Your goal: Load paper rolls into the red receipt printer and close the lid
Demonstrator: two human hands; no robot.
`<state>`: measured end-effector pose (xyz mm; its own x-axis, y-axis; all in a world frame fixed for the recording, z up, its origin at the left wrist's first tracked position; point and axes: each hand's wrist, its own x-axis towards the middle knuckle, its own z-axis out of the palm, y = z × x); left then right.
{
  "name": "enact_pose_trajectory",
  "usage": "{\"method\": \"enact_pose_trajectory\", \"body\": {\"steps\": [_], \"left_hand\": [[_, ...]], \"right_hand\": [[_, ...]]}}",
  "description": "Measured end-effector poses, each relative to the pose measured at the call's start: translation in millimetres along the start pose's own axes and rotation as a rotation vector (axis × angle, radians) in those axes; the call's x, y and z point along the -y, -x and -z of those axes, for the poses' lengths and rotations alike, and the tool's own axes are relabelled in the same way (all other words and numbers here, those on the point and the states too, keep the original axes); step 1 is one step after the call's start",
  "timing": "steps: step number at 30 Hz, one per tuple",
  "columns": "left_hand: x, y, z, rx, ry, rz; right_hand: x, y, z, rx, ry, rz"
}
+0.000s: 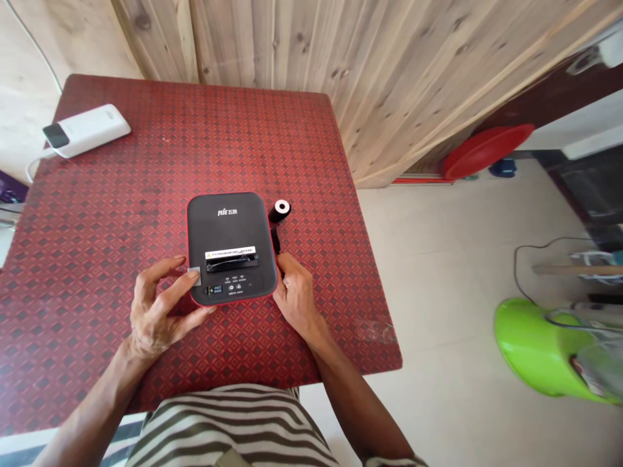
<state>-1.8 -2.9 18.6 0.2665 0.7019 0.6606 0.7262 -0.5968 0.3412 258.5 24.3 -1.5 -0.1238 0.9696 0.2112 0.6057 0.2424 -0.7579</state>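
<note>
A black receipt printer (228, 227) with rounded corners, a red rim and a white logo is in front of me over the table. A paper slot with a white warning label runs across it, and small indicators and a sticker sit near its front edge. A finger of my left hand (158, 308) presses the grey square button (195, 275) at its left edge, with the thumb at the front edge. My right hand (296, 292) grips the right edge, its fingertips hidden. Just past that edge stands a black roll with a white end (281, 209), beside a small dark piece (275, 240).
The table (204, 143) has a red patterned cover. At its far left corner lies a white power bank (92, 130) with a cable. A wooden plank wall (311, 45) borders the far side. On the floor to the right are a green stool (530, 347) and a red basin (487, 152).
</note>
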Motion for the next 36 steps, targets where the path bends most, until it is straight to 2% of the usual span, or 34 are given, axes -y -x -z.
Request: {"method": "enact_pose_trajectory", "body": {"steps": [10, 16, 20, 23, 25, 27, 29, 31, 33, 36], "left_hand": [[2, -4, 10.0, 0.084, 0.039, 0.068], [2, -7, 7.8, 0.084, 0.058, 0.041], [3, -4, 0.6, 0.016, 0.072, -0.007], [3, -1, -2.3, -0.006, 0.046, -0.010], [3, 0, -3.0, -0.002, 0.045, -0.011], [2, 1, -3.6, 0.001, 0.044, -0.012], [2, 3, -4.8, 0.011, 0.037, -0.008], [1, 4, -6.7, 0.028, 0.026, 0.000], [1, 4, -8.7, 0.047, 0.014, 0.012], [0, 4, -11.1, 0.056, 0.001, 0.021]], "right_hand": [[0, 3, 0, 0.000, 0.022, 0.046], [0, 5, -2, -0.025, 0.081, 0.069], [11, 0, 15, -0.123, 0.081, 0.143], [34, -16, 35, -0.186, 0.115, 0.240], [54, -35, 42, -0.082, 0.162, 0.360], [72, -58, 39, 0.139, 0.283, 0.447], [87, -81, 28, 0.375, 0.447, 0.437], [99, -99, 16, 0.537, 0.574, 0.380], [106, -110, 7, 0.606, 0.642, 0.334], [108, -116, 1, 0.615, 0.685, 0.312]]}}
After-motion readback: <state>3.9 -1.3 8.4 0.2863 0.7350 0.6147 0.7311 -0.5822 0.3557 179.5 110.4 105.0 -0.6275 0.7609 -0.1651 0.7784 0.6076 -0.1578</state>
